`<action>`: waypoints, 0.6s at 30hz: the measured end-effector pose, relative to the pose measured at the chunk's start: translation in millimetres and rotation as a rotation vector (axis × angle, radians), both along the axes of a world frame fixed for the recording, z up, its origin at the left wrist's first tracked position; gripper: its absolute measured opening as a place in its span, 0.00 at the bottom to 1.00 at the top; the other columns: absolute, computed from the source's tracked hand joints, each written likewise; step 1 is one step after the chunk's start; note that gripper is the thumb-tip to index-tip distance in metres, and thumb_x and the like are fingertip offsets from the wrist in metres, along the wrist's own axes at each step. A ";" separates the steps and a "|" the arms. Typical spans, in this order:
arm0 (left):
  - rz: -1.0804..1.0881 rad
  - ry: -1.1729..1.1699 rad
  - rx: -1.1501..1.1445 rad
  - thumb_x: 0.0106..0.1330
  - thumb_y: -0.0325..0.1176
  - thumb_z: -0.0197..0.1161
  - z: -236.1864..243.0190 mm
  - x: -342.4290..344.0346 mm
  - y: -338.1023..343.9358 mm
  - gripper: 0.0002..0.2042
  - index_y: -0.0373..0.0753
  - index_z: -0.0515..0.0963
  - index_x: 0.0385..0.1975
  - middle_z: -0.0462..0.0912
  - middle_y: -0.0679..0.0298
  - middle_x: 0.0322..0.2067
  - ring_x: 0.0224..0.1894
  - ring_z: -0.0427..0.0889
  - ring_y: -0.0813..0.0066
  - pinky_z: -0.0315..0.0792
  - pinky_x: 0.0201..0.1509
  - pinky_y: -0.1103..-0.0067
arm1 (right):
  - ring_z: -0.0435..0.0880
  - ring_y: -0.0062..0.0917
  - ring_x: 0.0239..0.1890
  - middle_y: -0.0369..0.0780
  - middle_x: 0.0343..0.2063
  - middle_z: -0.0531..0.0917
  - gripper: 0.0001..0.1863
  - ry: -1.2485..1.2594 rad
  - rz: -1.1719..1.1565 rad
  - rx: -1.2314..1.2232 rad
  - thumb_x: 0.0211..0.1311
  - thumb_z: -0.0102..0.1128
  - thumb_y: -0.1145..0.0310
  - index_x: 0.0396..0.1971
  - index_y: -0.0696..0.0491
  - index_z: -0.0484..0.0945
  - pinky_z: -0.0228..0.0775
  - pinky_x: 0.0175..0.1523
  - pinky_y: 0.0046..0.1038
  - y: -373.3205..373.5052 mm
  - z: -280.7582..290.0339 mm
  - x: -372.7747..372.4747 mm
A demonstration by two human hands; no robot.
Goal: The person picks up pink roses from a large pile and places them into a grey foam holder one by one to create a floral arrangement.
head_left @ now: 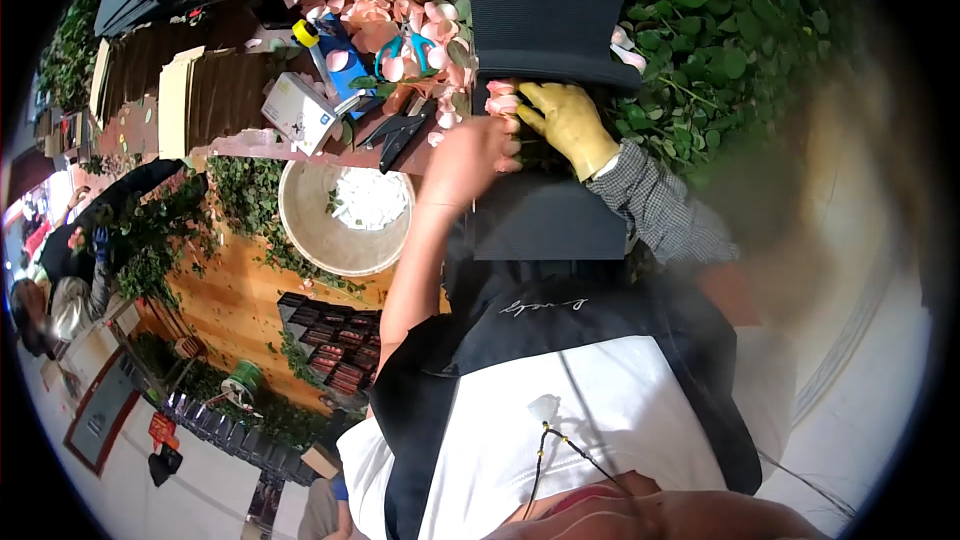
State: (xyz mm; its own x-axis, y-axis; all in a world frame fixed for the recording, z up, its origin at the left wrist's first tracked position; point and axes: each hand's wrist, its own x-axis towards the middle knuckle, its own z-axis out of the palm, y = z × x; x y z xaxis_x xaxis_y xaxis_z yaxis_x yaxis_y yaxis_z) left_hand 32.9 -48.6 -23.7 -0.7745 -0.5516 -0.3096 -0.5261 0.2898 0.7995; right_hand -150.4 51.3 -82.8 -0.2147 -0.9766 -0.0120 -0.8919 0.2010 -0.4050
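Pink rose heads (501, 93) lie at the middle, between a black ribbed sheet (543, 12) and a flat dark grey board (550, 220). My bare left hand (478, 150) has its fingers curled on the roses from the lower left; its fingertips are partly hidden. My right hand (572, 130), in a yellow glove under a checked sleeve, holds the roses from the right with thumb and index finger. Dense green rose leaves (720, 50) fill the upper right. Black tools (402, 128) and blue-handled scissors (400, 55) lie left of my hands.
Loose petals (370, 25), a white box (300, 115) and cardboard stacks (205, 100) crowd the worktop. A tub (298, 215) with white pieces stands lower left. Beyond are crates (330, 345) and leafy branches. A co-worker (70, 300) is at far left, another person's leg (320, 515) at bottom.
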 end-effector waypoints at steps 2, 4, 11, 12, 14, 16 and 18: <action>-0.154 -0.116 -0.131 0.69 0.38 0.56 6.8 -25.5 25.2 0.19 0.24 0.76 0.45 0.81 0.39 0.43 0.42 0.84 0.47 0.79 0.46 0.65 | 0.83 0.41 0.33 0.42 0.29 0.83 0.16 -0.009 0.012 -0.049 0.61 0.63 0.58 0.46 0.50 0.78 0.74 0.40 0.42 -0.9 -0.7 -0.1; -0.203 -0.258 -0.328 0.67 0.39 0.57 -25.2 -33.7 52.6 0.22 0.19 0.72 0.45 0.71 0.31 0.55 0.41 0.84 0.43 0.79 0.47 0.62 | 0.82 0.43 0.33 0.43 0.30 0.83 0.16 -0.131 0.053 -0.099 0.60 0.63 0.61 0.46 0.51 0.78 0.74 0.40 0.43 -1.2 18.6 1.5; -0.029 -0.179 -0.411 0.60 0.43 0.65 -16.8 -36.0 62.6 0.24 0.22 0.78 0.40 0.67 0.41 0.59 0.57 0.72 0.49 0.72 0.57 0.65 | 0.81 0.38 0.56 0.48 0.55 0.80 0.22 -0.541 -0.235 -0.414 0.66 0.60 0.70 0.59 0.55 0.74 0.71 0.62 0.34 14.2 106.0 -38.7; -0.003 -0.152 -0.612 0.59 0.43 0.66 -28.4 -39.3 66.3 0.23 0.23 0.79 0.39 0.69 0.44 0.55 0.59 0.68 0.49 0.70 0.58 0.66 | 0.81 0.37 0.56 0.48 0.55 0.81 0.22 -0.356 -0.370 -0.304 0.66 0.61 0.68 0.59 0.55 0.74 0.71 0.61 0.33 16.1 103.8 -47.2; -0.063 -0.189 -0.639 0.58 0.42 0.66 -38.4 -39.2 69.6 0.23 0.23 0.80 0.39 0.69 0.42 0.56 0.54 0.74 0.50 0.74 0.53 0.65 | 0.82 0.33 0.54 0.49 0.52 0.82 0.25 -0.050 -0.576 0.063 0.68 0.61 0.62 0.62 0.54 0.72 0.72 0.60 0.31 31.5 77.9 -79.3; -0.097 -0.226 -0.560 0.58 0.41 0.65 -44.8 -44.5 70.3 0.22 0.23 0.80 0.39 0.70 0.41 0.56 0.51 0.77 0.51 0.75 0.50 0.65 | 0.77 0.32 0.60 0.46 0.58 0.78 0.27 -0.675 -0.509 0.129 0.70 0.60 0.60 0.65 0.53 0.69 0.65 0.65 0.28 50.7 57.1 -109.0; -0.111 -0.278 -0.742 0.58 0.38 0.62 -55.4 -46.6 71.1 0.20 0.24 0.81 0.41 0.72 0.38 0.58 0.46 0.81 0.51 0.76 0.47 0.69 | 0.71 0.28 0.64 0.42 0.63 0.71 0.26 -0.803 -0.469 0.087 0.72 0.57 0.63 0.67 0.53 0.67 0.58 0.68 0.27 36.7 80.2 -99.1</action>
